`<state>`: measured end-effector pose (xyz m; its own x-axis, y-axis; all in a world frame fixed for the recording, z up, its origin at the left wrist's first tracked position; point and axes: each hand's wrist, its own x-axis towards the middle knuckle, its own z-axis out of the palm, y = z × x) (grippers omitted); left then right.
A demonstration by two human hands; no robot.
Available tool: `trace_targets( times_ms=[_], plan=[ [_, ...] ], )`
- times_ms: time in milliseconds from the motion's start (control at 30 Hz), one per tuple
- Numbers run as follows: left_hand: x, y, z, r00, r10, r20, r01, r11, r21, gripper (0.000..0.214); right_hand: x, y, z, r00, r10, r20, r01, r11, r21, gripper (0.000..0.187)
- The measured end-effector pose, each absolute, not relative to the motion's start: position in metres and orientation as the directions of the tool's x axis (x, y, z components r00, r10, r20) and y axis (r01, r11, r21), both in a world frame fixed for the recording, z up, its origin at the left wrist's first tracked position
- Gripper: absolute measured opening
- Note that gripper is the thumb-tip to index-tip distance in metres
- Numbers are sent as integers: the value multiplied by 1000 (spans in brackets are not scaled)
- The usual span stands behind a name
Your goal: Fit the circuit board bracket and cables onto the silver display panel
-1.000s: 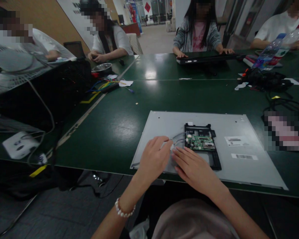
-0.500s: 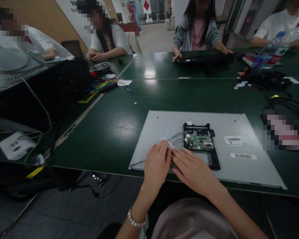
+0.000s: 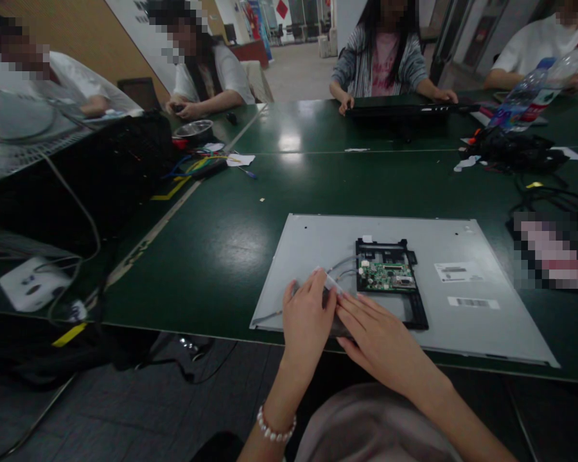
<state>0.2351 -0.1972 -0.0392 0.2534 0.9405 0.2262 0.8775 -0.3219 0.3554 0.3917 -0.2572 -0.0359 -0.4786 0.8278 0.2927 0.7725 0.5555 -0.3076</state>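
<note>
Left of board [image 3: 384,276]: left hand [image 3: 309,317], fingers curled; right hand [image 3: 378,335], fingers nearly straight; perhaps steadying strip [image 3: 332,282], grips unclear.

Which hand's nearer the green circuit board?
Right: the right hand is just below the circuit board in view; the left hand is farther off, lower left.

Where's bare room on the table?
Mostly free: table left of the gray panel, up to the pale strip, and beyond the panel's far edge. Crowded: black bundle at right; the panel around the left hand, right hand and circuit board.
</note>
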Motion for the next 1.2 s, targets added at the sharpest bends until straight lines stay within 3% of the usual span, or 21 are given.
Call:
trace_targets(
  times_ms=[300, 467, 533, 633, 733, 800, 967, 1200],
  plan=[
    [243, -207, -32, 201, 954, 225, 918, -263, 298, 35, 397, -274, -36, -461, 851, 253, 778, 524, -346, 46],
    [245, -211, -28, 198, 949, 246, 915, -269, 302, 31, 414, -282, -26, -434, 855, 284, 732, 518, -442, 47],
    [245, -213, -25, 197, 947, 254, 910, -273, 312, 28, 437, -286, -18, -291, 893, 343, 737, 438, -514, 46],
    [245, -216, -21, 192, 938, 290, 899, -287, 331, 25, 489, -293, -13, 86, 923, 375, 744, 190, -640, 43],
    [241, -218, -18, 180, 917, 356, 871, -317, 375, 27, 545, -301, -18, 402, 888, 224, 652, -106, -751, 47],
    [235, -218, -16, 146, 913, 381, 856, -309, 414, 30, 574, -306, -23, 519, 851, 82, 537, -250, -806, 55],
    [214, -219, -17, 43, 931, 362, 851, -224, 476, 39, 605, -312, -27, 552, 832, -53, 367, -299, -881, 50],
    [196, -225, -28, -41, 942, 332, 818, -159, 553, 42, 608, -305, -26, 615, 782, -99, 331, -370, -868, 52]
  ],
)
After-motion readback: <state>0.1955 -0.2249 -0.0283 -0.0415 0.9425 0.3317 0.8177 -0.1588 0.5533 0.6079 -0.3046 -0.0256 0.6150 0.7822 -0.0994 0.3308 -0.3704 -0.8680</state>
